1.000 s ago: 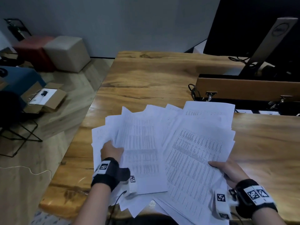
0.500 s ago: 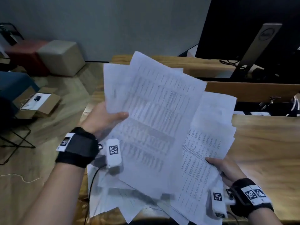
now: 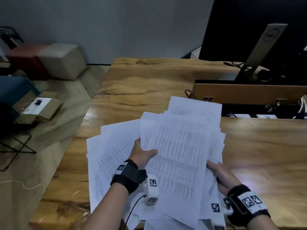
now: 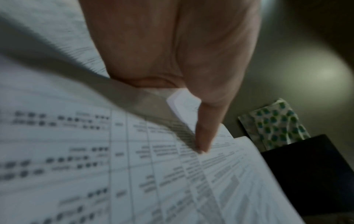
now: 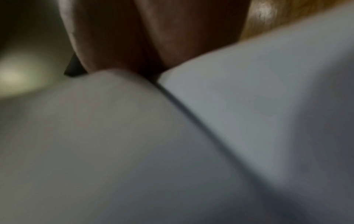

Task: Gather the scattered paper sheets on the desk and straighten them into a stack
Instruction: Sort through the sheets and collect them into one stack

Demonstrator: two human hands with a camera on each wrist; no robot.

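Several printed paper sheets (image 3: 181, 146) lie fanned and overlapping on the wooden desk (image 3: 141, 90), near its front edge. My left hand (image 3: 142, 155) grips a bunch of sheets at their left edge, thumb on top and fingers underneath. In the left wrist view the thumb presses on the printed sheets (image 4: 134, 166). My right hand (image 3: 219, 175) holds the right edge of the same pile, with its fingers hidden under the paper. The right wrist view is blurred and filled by paper (image 5: 229, 121) close to the lens. More loose sheets (image 3: 109, 156) spread out to the left under my left forearm.
A monitor stand (image 3: 259, 48) and a wooden riser (image 3: 249, 95) with cables stand at the back right. Left of the desk are the floor, a beige cube seat (image 3: 61, 60) and an open cardboard box (image 3: 38, 108). The desk's front edge runs close under the pile.
My left hand lifted a bunch of sheets up high from the left of the desk, then brought them down and right onto the pile by my right hand. The right hand has stayed put.
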